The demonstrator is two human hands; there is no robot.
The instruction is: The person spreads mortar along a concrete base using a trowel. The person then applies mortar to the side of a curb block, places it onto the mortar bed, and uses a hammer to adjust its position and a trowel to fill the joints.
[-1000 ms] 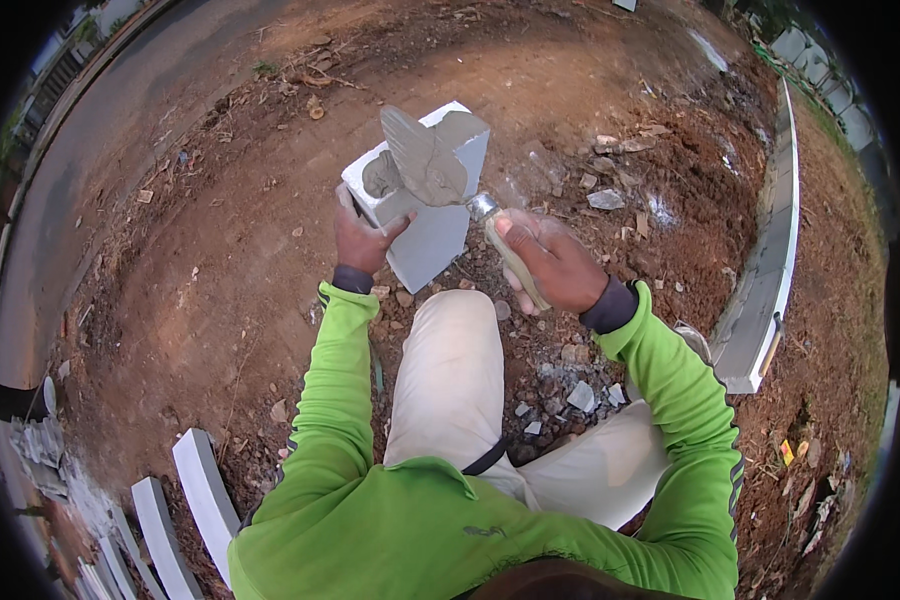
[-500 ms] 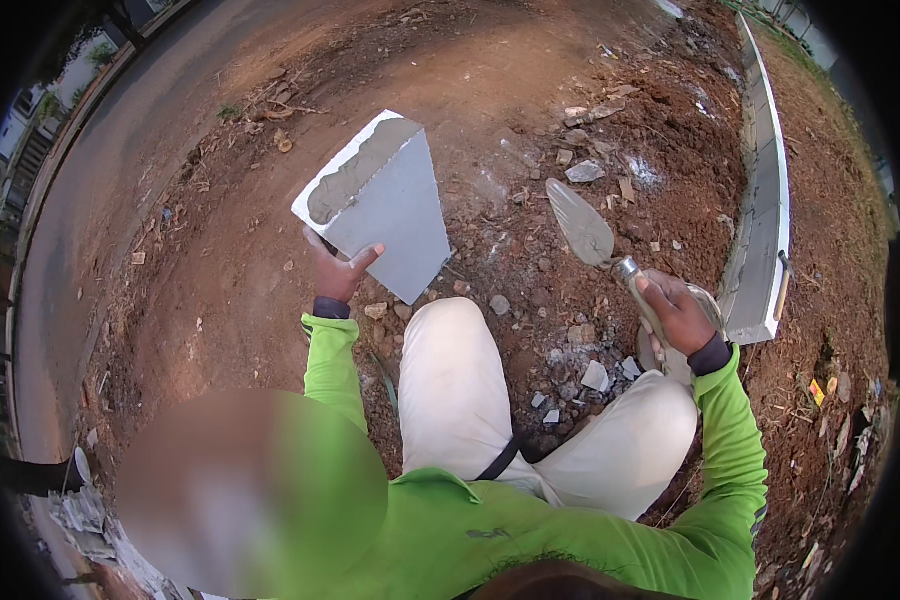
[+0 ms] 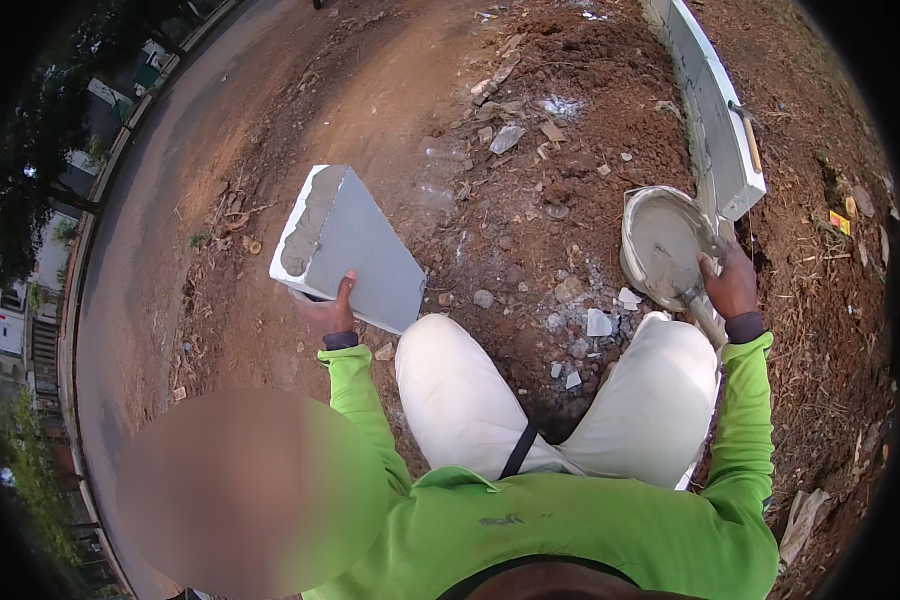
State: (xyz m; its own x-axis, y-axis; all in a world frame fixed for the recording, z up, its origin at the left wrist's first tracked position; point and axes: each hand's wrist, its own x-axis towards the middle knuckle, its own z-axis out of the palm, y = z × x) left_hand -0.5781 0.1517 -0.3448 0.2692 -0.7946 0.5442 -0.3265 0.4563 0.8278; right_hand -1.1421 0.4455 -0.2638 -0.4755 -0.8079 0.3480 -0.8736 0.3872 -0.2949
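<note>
My left hand (image 3: 328,310) holds a pale grey block (image 3: 365,250) by its lower left corner, thumb on the broad face. Wet grey mortar (image 3: 313,220) covers the block's narrow upper left side. On the right, my right hand (image 3: 733,285) is closed on the rim of a round bucket (image 3: 630,262). Grey mortar (image 3: 665,240) lies inside the bucket. A trowel (image 3: 708,322) leans in it, its handle sticking out over the rim below my right hand and its blade hidden in the mortar.
A low wall of pale blocks (image 3: 715,115) runs away at the right, with a wooden-handled tool (image 3: 748,138) on its near end. Broken white pieces (image 3: 599,322) lie between my knees. Loose stones and soil lie ahead; a paved road (image 3: 130,250) passes on the left.
My right hand has let go of the trowel, which now rests in the bucket, and has taken the bucket's rim. The block has tilted slightly in my left hand. The view has shifted.
</note>
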